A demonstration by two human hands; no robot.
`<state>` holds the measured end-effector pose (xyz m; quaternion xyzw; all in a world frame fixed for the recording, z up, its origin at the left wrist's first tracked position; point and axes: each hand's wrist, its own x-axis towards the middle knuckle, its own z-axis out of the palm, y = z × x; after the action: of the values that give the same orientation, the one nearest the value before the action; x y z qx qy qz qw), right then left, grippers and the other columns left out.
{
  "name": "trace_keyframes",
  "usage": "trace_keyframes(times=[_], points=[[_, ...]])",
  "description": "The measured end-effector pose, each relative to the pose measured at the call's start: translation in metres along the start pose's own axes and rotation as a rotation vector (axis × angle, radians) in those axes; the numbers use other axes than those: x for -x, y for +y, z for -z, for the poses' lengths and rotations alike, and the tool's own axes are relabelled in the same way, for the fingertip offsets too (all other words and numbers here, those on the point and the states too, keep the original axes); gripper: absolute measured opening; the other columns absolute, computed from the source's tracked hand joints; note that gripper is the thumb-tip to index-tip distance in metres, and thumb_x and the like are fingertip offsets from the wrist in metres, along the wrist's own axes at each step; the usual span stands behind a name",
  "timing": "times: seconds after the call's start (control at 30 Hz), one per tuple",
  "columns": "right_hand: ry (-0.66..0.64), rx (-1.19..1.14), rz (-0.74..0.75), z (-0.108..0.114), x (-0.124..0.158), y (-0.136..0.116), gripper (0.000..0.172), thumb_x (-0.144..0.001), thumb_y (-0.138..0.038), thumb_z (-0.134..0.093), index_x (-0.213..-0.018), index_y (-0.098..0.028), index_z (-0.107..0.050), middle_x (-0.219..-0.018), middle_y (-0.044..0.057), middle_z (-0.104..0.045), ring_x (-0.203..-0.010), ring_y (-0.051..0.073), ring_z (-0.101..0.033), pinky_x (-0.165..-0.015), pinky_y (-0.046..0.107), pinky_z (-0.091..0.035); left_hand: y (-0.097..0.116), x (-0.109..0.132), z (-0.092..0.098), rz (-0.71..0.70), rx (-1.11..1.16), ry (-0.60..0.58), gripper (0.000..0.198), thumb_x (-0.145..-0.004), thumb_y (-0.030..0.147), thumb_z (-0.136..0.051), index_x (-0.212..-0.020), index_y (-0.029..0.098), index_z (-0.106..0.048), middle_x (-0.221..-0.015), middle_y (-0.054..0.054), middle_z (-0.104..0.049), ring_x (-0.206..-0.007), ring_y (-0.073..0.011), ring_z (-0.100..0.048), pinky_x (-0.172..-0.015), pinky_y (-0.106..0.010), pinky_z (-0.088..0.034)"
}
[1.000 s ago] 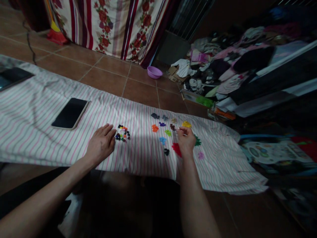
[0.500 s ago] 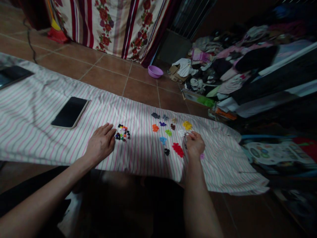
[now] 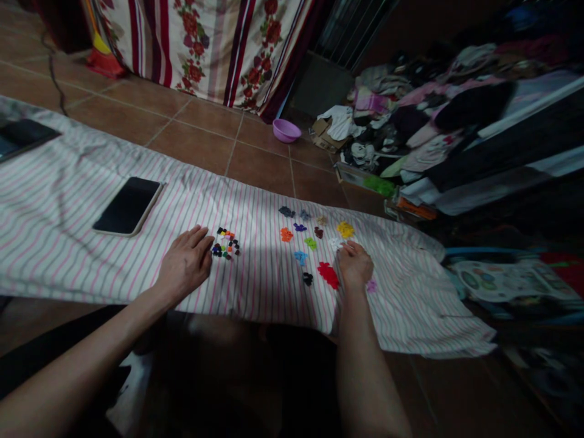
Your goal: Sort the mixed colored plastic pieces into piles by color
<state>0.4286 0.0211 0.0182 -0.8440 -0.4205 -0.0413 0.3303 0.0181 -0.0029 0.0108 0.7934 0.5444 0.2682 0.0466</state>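
My left hand (image 3: 186, 258) lies flat on the striped cloth (image 3: 260, 286), fingers stretched out. Its fingertips are beside a mixed-colour cluster of small pieces (image 3: 227, 243), too small to name. My right hand (image 3: 354, 264) is closed, with its fingertips down at the small white pieces (image 3: 335, 243); whatever is between the fingers is hidden. Left of that hand lies a red pile (image 3: 328, 275). Around it are a yellow pile (image 3: 345, 229), an orange pile (image 3: 286, 234), a light blue pile (image 3: 300, 258), a green pile (image 3: 311, 243) and a black pile (image 3: 308, 278). Pink pieces (image 3: 371, 285) show by my right wrist.
A phone (image 3: 128, 207) rests on the cloth at left, and a dark flat device (image 3: 22, 139) lies farther left. Beyond the cloth, a purple basin (image 3: 286, 131) stands on the tiled floor. Heaped clothes (image 3: 401, 115) fill the far right.
My right hand has shifted slightly left, and more of the pink pieces shows beside the wrist. My left hand stays in place.
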Motion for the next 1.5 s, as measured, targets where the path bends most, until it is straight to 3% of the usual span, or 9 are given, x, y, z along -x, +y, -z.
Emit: trace_keyframes(times=[0.33, 0.8, 1.17, 1.33, 1.5], points=[[0.017, 0.126, -0.064, 0.002, 0.004, -0.002, 0.030, -0.074, -0.026, -0.056, -0.095, -0.021, -0.077, -0.090, 0.008, -0.074, -0.080, 0.023, -0.064, -0.074, 0.034, -0.048, 0.000, 0.000, -0.001, -0.004, -0.036, 0.011, 0.034, -0.089, 0.024, -0.041, -0.113, 0.015, -0.063, -0.130, -0.015, -0.060, -0.130, -0.0305, -0.047, -0.109, -0.049, -0.041], [0.035, 0.146, -0.016, 0.008, 0.008, -0.016, 0.033, -0.074, -0.030, -0.054, -0.095, -0.019, -0.077, -0.081, 0.011, -0.071, -0.079, 0.026, -0.058, -0.072, 0.037, -0.043, 0.001, -0.001, 0.000, -0.004, -0.072, -0.015, 0.035, -0.091, 0.024, -0.038, -0.114, 0.013, -0.063, -0.129, -0.015, -0.060, -0.129, -0.0304, -0.049, -0.109, -0.049, -0.041], [0.026, -0.069, 0.472, -0.016, 0.052, -0.087, 0.027, -0.086, -0.029, -0.049, -0.093, -0.019, -0.073, -0.089, 0.008, -0.072, -0.089, 0.023, -0.058, -0.085, 0.035, -0.043, 0.000, 0.000, -0.002, -0.025, -0.084, 0.006, 0.036, -0.090, 0.021, -0.040, -0.114, 0.011, -0.063, -0.129, -0.016, -0.060, -0.128, -0.0317, -0.050, -0.107, -0.048, -0.042], [-0.138, -0.245, 0.672, -0.031, 0.088, -0.117, 0.021, -0.088, -0.025, -0.050, -0.087, -0.019, -0.071, -0.084, 0.006, -0.071, -0.080, 0.020, -0.060, -0.080, 0.032, -0.046, -0.001, -0.001, -0.002, -0.029, -0.075, 0.009, 0.035, -0.090, 0.022, -0.040, -0.114, 0.011, -0.064, -0.128, -0.017, -0.061, -0.127, -0.0319, -0.051, -0.106, -0.049, -0.043], [-0.345, -0.386, 0.763, -0.032, 0.118, -0.141, 0.018, -0.090, -0.024, -0.051, -0.090, -0.019, -0.069, -0.086, 0.006, -0.069, -0.080, 0.018, -0.062, -0.074, 0.030, -0.048, -0.003, 0.000, -0.002, -0.023, -0.052, 0.017, 0.033, -0.090, 0.022, -0.042, -0.112, 0.013, -0.065, -0.127, -0.015, -0.062, -0.127, -0.0305, -0.051, -0.107, -0.048, -0.044]])
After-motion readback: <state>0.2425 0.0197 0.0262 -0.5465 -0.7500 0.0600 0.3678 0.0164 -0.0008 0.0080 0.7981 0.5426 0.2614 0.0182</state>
